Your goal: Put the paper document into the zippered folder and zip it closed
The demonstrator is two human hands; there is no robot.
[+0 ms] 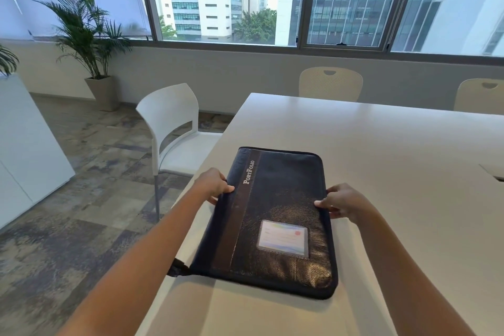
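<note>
Both hands grip a closed zippered portfolio folder [268, 221] by its long edges, on a white table [381, 144].

L hand [214, 185] and R hand [342, 203] each pinch an opposite side near mid-length, thumbs on top. Folder's long axis runs away from the person, between the hands, both equally near. No paper doc visible; zipper state can't tell.

Soft window daylight, wide-angle edge distortion
</note>
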